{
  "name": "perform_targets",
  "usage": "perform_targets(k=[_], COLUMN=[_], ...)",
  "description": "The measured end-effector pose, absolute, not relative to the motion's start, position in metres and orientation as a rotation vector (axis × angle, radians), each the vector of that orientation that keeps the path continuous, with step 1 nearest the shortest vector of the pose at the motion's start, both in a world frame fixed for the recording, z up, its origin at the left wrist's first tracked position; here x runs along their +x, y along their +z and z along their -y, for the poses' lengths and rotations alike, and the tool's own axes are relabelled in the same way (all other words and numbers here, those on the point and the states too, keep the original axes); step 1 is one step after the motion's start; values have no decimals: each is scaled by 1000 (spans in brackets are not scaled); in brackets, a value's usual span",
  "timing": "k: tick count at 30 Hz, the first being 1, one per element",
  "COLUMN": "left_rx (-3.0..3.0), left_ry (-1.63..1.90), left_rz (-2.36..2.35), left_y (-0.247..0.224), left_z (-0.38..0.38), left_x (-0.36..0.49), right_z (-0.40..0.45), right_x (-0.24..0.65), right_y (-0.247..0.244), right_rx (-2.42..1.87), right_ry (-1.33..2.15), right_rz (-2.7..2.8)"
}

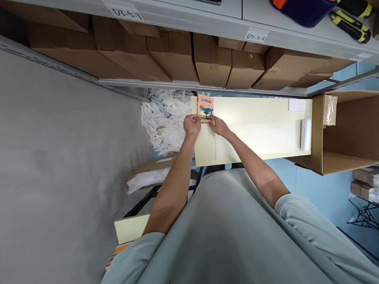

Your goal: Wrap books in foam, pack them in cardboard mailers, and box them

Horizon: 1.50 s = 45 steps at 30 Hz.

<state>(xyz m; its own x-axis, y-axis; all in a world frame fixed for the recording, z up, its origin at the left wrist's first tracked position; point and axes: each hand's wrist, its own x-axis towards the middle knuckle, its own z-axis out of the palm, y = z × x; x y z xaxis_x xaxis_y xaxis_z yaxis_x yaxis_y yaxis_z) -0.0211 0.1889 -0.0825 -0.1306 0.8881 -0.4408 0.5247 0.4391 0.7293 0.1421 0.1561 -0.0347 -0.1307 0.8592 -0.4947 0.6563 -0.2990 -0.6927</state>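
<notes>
A small pink book (pixel 205 101) with a colourful picture of a tree on its cover lies at the far left end of the cream tabletop (pixel 255 110). My left hand (pixel 192 125) grips its lower left corner, fingers bent against the edge. At the lower right corner, my right hand (pixel 219 125) pinches the same book between thumb and fingers. Both hands rest close to the table surface, and it is unclear whether the book is slightly lifted. A white sheet (pixel 238 142) lies on the tabletop to the right of my hands.
Beyond the table, a shelf holds several cardboard boxes (pixel 213 65). Shredded white paper (pixel 170 121) is heaped left of the table. At the right end stands an open carton (pixel 353 133), near a white roll (pixel 305 135) and a white card (pixel 297 104). A wall (pixel 57 170) bounds the left.
</notes>
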Motion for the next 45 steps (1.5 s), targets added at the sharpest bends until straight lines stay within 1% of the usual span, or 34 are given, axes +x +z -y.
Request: perform_targets(k=[2, 4, 7, 9, 12, 15, 17, 23, 28, 31, 37, 41, 45], left_rx=[1235, 1243, 1209, 1221, 1321, 1459, 1537, 1593, 1612, 1580, 1546, 1614, 1686], left_ry=[587, 653, 622, 497, 226, -58, -179, -247, -180, -150, -222, -138, -68], left_rz=[-1742, -1602, -1368, -1317, -1334, -1407, -1452, -1519, -1679, -1726, -1660, -1555, -1393], left_y=[-71, -58, -41, -34, -34, -42, -48, -56, -56, -58, -50, -33, -15], left_z=[-184, -169, -128, -96, -56, -33, -25, -23, -32, -41, -57, -59, -60], left_x=[-20, -20, -18, -14, -4, 5, 8, 5, 2, 5, 14, 12, 23], right_z=[-150, -135, -93, -57, -9, 17, 23, 19, 23, 29, 35, 39, 47], right_x=[161, 184, 214, 225, 227, 219, 212, 200, 196, 192, 181, 182, 191], right_y=[-37, -35, -25, -19, -19, -33, -45, -69, -67, -61, -55, -52, -45], right_rx=[-1971, -1894, -1717, -1754, -1965, -2134, -2188, -2336, -2431, -2402, -2349, -2301, -2096], right_ry=[1263, 1177, 1214, 1243, 1272, 1314, 1322, 1206, 1095, 1019, 1195, 1240, 1326], right_rz=[1466, 1216, 1079, 1038, 1003, 986, 983, 1043, 1119, 1199, 1343, 1303, 1175])
